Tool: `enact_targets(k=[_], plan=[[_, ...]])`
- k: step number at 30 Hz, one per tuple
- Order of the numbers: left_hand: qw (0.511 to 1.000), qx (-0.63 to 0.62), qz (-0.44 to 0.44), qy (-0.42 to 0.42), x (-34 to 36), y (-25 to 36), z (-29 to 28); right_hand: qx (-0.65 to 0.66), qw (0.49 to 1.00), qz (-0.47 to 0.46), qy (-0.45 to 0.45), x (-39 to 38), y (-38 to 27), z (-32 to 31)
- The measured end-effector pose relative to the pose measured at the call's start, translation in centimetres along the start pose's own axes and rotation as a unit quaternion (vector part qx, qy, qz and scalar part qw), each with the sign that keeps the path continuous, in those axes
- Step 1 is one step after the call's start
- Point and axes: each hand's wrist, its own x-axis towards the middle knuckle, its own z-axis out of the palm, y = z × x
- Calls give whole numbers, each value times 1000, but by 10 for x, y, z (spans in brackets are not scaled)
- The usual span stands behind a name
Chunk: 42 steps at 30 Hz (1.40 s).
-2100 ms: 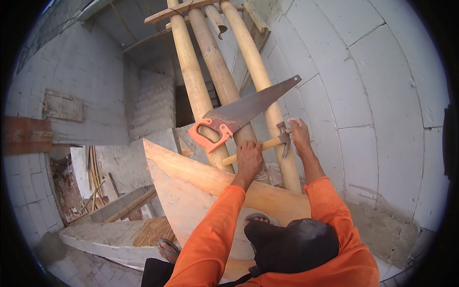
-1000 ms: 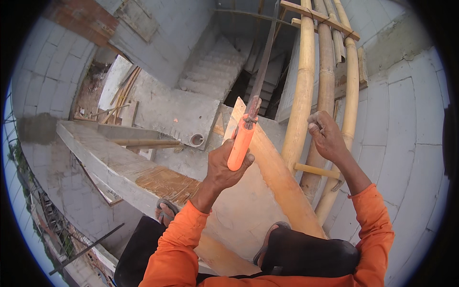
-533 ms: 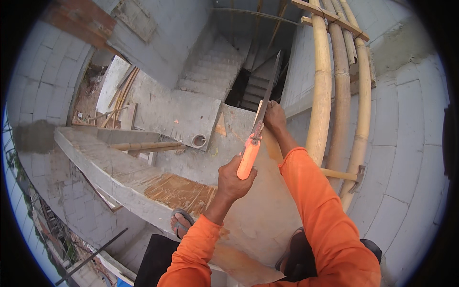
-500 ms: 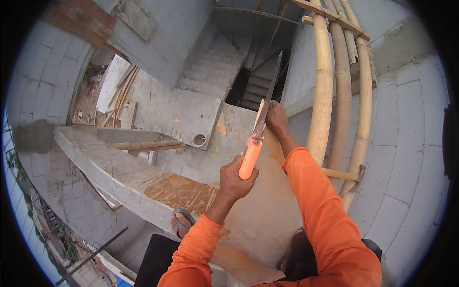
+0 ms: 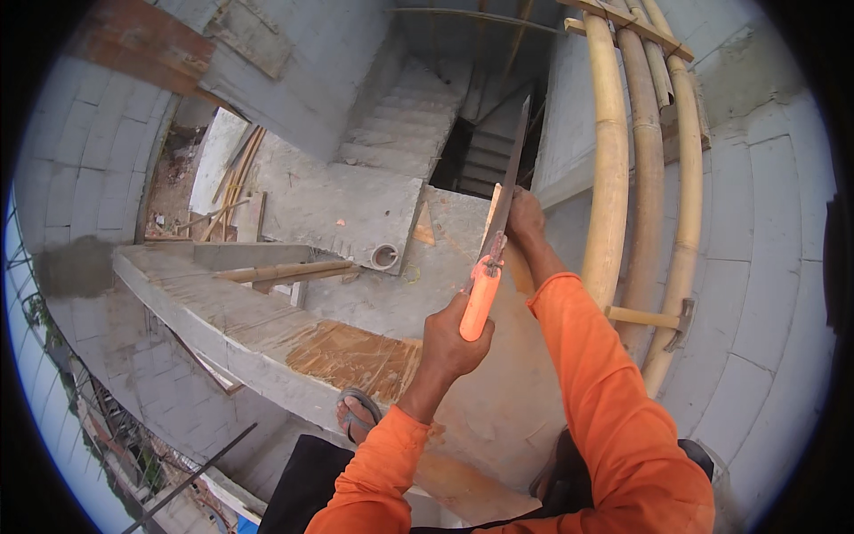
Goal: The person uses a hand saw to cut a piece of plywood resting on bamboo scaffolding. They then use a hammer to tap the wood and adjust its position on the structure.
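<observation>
My left hand [image 5: 452, 342] is closed around the orange handle of a handsaw [image 5: 481, 298]. The long dark blade [image 5: 512, 169] points away from me, toward the stairwell. Along the left side of the blade runs a pale wooden strip [image 5: 494, 212], whose near end is hidden by the saw and my left hand. My right hand [image 5: 527, 216] is closed on the far right side of the blade, near the strip's tip. The blade covers its fingertips, so I cannot make out what they grip.
Bamboo poles [image 5: 608, 151] stand at the right, and a hammer [image 5: 685, 322] hangs by them. Concrete stairs [image 5: 396, 133] descend near a dark opening [image 5: 485, 156]. A low concrete ledge [image 5: 209, 307] curves at the left, my sandalled foot [image 5: 356, 412] against it. A round pipe opening [image 5: 384, 257] lies ahead.
The surroundings have shifted slightly to the right in view. Both hands and the saw keep nearly the same positions relative to each other.
</observation>
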Motion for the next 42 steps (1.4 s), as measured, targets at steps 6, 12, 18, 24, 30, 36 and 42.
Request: enact_targets(k=[6,12,18,24,30,36,42], plan=[[1000,-17,-4,17,-50,-3,-13,-31,998,50,-7,-12,-18,-9],[998,-60,-7,32,42,-7,8,-34,999,25,-13,-7,-18,-7],[999,-36,1,41,-48,-3,-20,-25,997,74,-14,-3,-13,-10],[999,5,-30,27,62,6,-2,-35,996,63,-59,-13,-36,0],[998,-41,-43,33,-44,-3,-22,-30,997,66,-16,0,-10,-10],[998,-31,-39,38,48,3,5,-20,997,61,-32,-12,-31,-2],[996,-65,-46,36,-20,2,-6,-37,999,1,2,13,16,-4]])
